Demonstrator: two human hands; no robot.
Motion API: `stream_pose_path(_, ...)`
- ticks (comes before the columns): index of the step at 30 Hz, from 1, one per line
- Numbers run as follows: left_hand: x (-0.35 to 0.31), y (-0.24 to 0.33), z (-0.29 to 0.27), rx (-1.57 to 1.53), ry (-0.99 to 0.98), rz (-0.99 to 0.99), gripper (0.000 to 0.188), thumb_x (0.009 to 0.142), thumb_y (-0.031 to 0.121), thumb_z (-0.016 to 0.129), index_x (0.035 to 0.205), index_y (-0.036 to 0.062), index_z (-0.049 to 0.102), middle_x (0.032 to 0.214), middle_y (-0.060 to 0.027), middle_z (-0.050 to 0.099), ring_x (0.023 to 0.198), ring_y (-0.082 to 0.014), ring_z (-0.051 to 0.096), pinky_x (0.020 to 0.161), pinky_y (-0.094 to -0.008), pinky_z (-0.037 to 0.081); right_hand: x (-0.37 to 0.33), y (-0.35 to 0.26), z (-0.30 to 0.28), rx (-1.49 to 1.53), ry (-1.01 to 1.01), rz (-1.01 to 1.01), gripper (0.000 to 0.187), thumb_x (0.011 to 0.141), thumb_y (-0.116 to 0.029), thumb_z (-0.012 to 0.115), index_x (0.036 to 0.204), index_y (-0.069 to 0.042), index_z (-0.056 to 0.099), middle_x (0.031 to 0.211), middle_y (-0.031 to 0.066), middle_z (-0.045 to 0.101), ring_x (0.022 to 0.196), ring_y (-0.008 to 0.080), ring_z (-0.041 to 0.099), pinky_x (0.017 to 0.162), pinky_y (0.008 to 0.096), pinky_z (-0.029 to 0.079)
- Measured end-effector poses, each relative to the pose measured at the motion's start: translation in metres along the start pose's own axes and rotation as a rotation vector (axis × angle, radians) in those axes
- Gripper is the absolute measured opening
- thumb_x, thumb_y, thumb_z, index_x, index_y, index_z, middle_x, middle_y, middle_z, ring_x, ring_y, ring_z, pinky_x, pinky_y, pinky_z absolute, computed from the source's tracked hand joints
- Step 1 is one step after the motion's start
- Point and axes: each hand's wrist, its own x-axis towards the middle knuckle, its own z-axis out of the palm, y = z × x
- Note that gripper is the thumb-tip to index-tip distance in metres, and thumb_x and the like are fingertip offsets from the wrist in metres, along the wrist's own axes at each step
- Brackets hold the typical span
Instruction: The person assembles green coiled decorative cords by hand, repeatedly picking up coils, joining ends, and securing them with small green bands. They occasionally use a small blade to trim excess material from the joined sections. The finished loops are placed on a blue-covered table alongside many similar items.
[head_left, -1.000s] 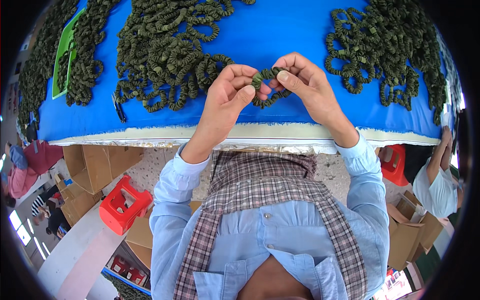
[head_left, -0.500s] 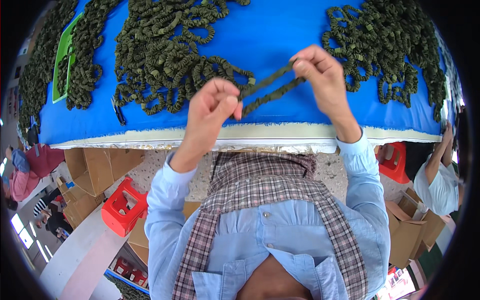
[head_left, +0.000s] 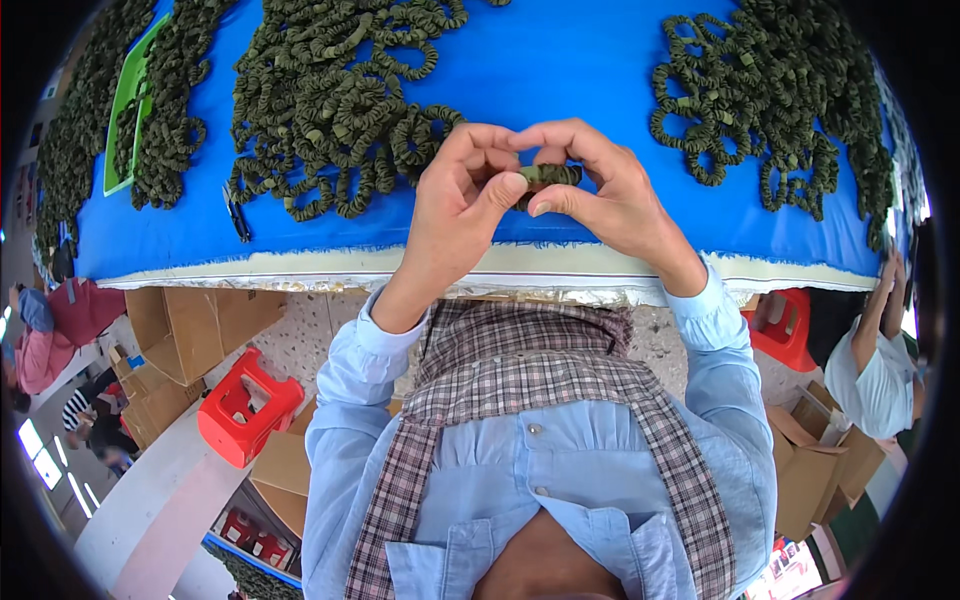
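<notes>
Over the front of the table, my left hand [head_left: 465,195] and my right hand [head_left: 600,190] come together around one dark green elastic fabric ring [head_left: 555,174]. Its fabric is bunched, with a smoother, lighter green section beside my left thumb. Both hands are closed on it with thumbs and fingertips; the ring's far and lower parts are partly hidden by my fingers. Just behind my left hand lies a large heap of similar green rings [head_left: 340,110]. Another heap [head_left: 740,90] of them spreads to the right of my right hand.
A blue cloth [head_left: 570,60] covers the table. Dark-handled snips [head_left: 237,215] lie near its front edge, left. Further left stands a green tray [head_left: 118,120] among more rings. Red stools [head_left: 247,408] and cardboard boxes [head_left: 205,325] stand below. Another person [head_left: 880,370] is at the right.
Half a second ago the ring was stretched long between my separated hands. Now my hands have moved together, and the ring has gathered back into a short, bunched shape.
</notes>
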Motion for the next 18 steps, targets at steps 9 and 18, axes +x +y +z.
stream_pose_path(9, 0.0, 0.003, -0.021, -0.462, 0.024, -0.046, 0.022, 0.096, 0.012, 0.053, 0.113, 0.0057, 0.041, 0.077, 0.0006, 0.043, 0.06, -0.0078, 0.039, 0.054, -0.0253, 0.035, -0.003, 0.018, -0.011, 1.004, 0.219, 0.256, 0.031, 0.095, -0.013, 0.056, 0.121, 0.001, 0.048, 0.063, -0.0005, 0.049, 0.057, 0.0101, 0.046, 0.058, 0.0254, 0.041)
stream_pose_path(18, -0.002, -0.001, -0.012, -0.217, -0.026, -0.023, 0.018, 0.097, 0.013, 0.05, 0.109, 0.0042, 0.04, 0.073, -0.002, 0.046, 0.06, -0.0098, 0.044, 0.056, -0.0254, 0.037, 0.0, 0.01, -0.006, 0.538, -0.033, 0.344, 0.027, 0.092, -0.019, 0.06, 0.112, 0.0, 0.058, 0.065, -0.0034, 0.05, 0.059, 0.005, 0.046, 0.055, 0.0208, 0.038)
